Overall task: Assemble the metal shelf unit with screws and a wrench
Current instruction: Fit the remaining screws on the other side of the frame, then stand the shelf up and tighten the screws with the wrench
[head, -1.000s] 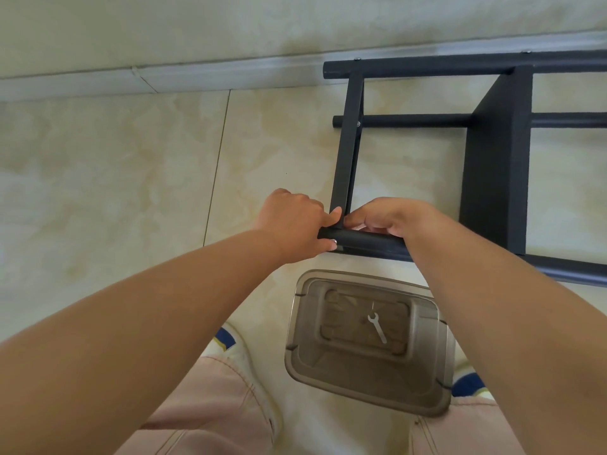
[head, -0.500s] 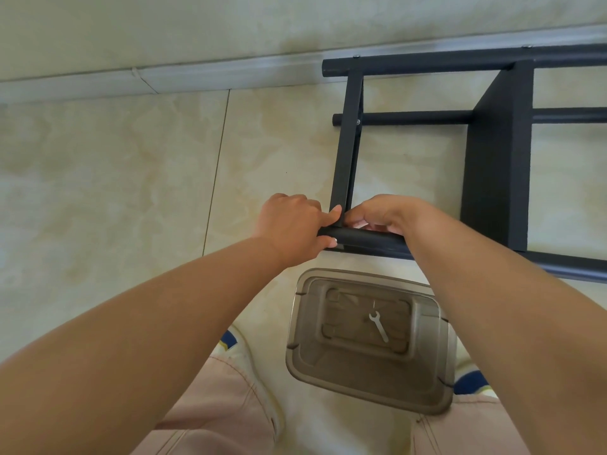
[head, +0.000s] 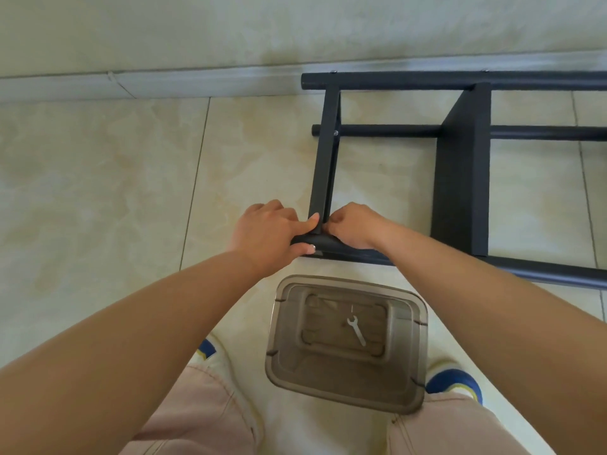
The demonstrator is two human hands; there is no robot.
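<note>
Fingers of the left hand (head: 267,236) curl over the near end of the front tube (head: 427,261), thumb beneath and forefinger stretched along the foot of the crossbar (head: 323,159), so this grip is closed on the tube at the joint. The right hand (head: 353,226) sits just across the crossbar, fingertips bunched against the same joint; whether it pinches a screw there cannot be told, since the fingers hide the spot. The two hands nearly touch, one on each side of the bar. From the joint the crossbar runs straight away from the person toward the wall, meeting the middle tube (head: 387,131) and then the back tube (head: 394,81), where small screw heads show. The front tube's long axis runs the other way, off to the right and slightly toward the person, passing under the dark shelf panel (head: 463,175). The frame lies on its side on the tiled floor (head: 98,178). The wrench (head: 356,330) lies in the clear bin (head: 348,392) between the person's feet, directly below the hands and toward the body, its handle pointing down and right. It looks about equally near to either hand, though the right one seems freer to fetch it, as the left steadies the tube. The step in hand appears to be seating or finger-starting the fastener at this corner before tightening.
</note>
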